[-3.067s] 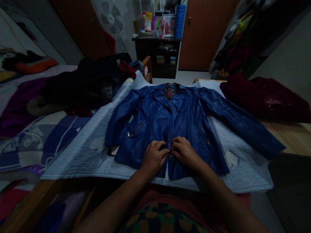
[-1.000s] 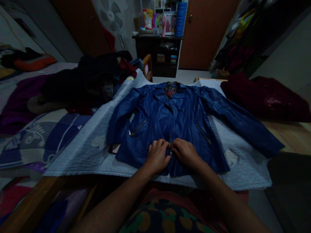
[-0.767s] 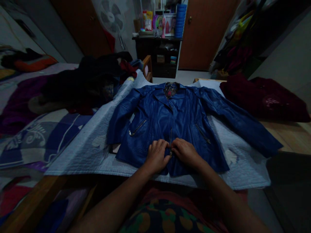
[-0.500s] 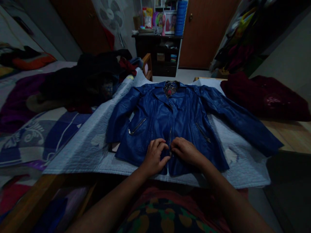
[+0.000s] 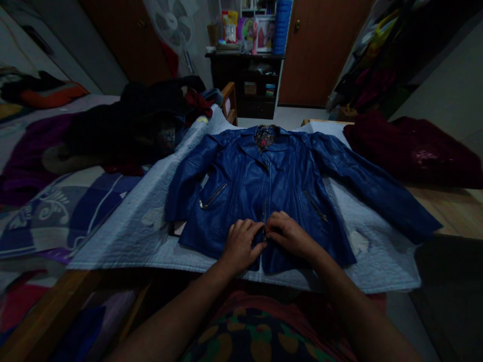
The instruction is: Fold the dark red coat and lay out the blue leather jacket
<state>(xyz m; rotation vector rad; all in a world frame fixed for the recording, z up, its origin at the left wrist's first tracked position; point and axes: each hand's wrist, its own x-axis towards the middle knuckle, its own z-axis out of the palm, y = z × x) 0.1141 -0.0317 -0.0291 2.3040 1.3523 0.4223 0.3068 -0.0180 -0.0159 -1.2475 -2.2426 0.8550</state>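
Observation:
A blue leather jacket (image 5: pixel 241 171) lies front up and spread out, its sleeves out to both sides. Down its middle runs a metal front zipper (image 5: pixel 264 208), done up over part of its length, with the front edges parted below. My left hand (image 5: pixel 243 245) pinches the zipper near the hem, thumb and forefinger closed around its slider. Right beside it, my right hand (image 5: pixel 289 234) has curled fingers closed on the jacket's front edge along the zipper. The fingertips cover part of the slider.
Under the jacket is a pale blue quilted cover (image 5: pixel 124 241). Dark clothes (image 5: pixel 132 115) are heaped on the left, beside a blue-and-white patterned cloth (image 5: pixel 71 211). A folded maroon garment (image 5: pixel 411 151) rests on the right. Farther back stand a dark shelf (image 5: pixel 245 70) and a fan (image 5: pixel 171 22).
The fingers of my left hand have closed in on the zipper, thumb and forefinger coming together at the slider. My right hand stays nearly in place. The jacket has not visibly moved.

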